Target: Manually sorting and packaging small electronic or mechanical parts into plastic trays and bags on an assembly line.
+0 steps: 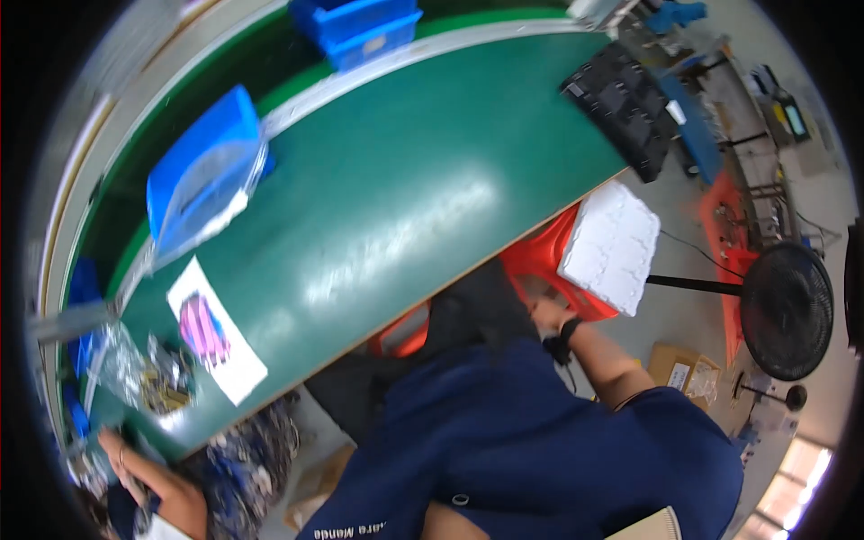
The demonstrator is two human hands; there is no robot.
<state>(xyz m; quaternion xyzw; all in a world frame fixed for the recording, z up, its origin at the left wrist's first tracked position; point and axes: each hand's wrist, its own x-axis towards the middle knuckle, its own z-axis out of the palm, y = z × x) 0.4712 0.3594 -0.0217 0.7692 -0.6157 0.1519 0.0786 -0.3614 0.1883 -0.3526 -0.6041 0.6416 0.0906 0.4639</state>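
Observation:
My right hand [546, 313] reaches down beside the green table [405, 198] to an orange crate [540, 261] on the floor. It touches the crate's edge just below a white foam tray [612, 245] that lies on top of the crate. A black band [569, 329] sits on that wrist. The fingers are partly hidden, so their grip is unclear. My left hand is out of sight. My navy shirt [540, 450] fills the lower middle of the view.
On the table are a blue bin with a clear bag [205, 175], more blue bins [360, 27], a white sheet with a pink picture [211, 331], bagged parts [144, 369] and a black tray [625, 103]. Another person's hand [126, 461] is at lower left. A floor fan [785, 310] and a cardboard box [686, 371] stand to the right.

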